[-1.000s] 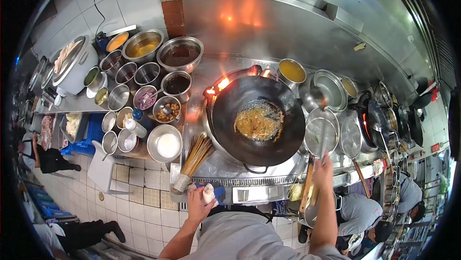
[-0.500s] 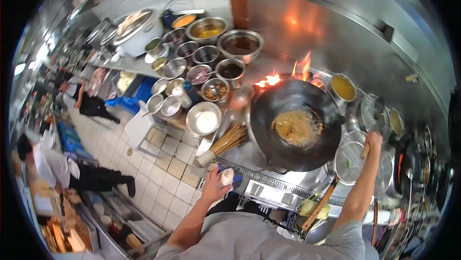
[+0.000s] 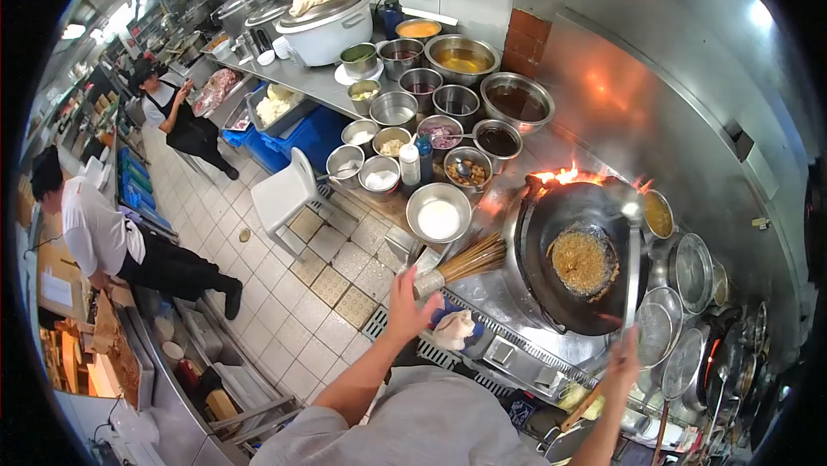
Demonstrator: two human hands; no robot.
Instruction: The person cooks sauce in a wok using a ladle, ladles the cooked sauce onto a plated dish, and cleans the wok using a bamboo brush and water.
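Observation:
My right hand (image 3: 624, 356) grips the handle of a metal ladle (image 3: 634, 251), raised over the right side of a black wok (image 3: 551, 294). Golden food (image 3: 583, 263) bubbles in the wok, and flames rise behind its far rim. My left hand (image 3: 407, 309) has its fingers apart and holds nothing, beside the bound handle of a bamboo brush (image 3: 469, 261). Just right of that hand, a crumpled whitish cloth (image 3: 454, 329) lies on a blue one at the stove's front edge.
Bowls of sauces and ingredients, among them one with white contents (image 3: 438, 214), crowd the counter left of the wok. Strainers (image 3: 655, 328) lie to the right. A white chair (image 3: 289, 197) stands on the floor. One person (image 3: 90, 225) stands at far left; another sits farther back.
The view has swung left. My left hand has let go of the whitish cloth and opened. My right hand has brought the ladle from the strainers to above the wok.

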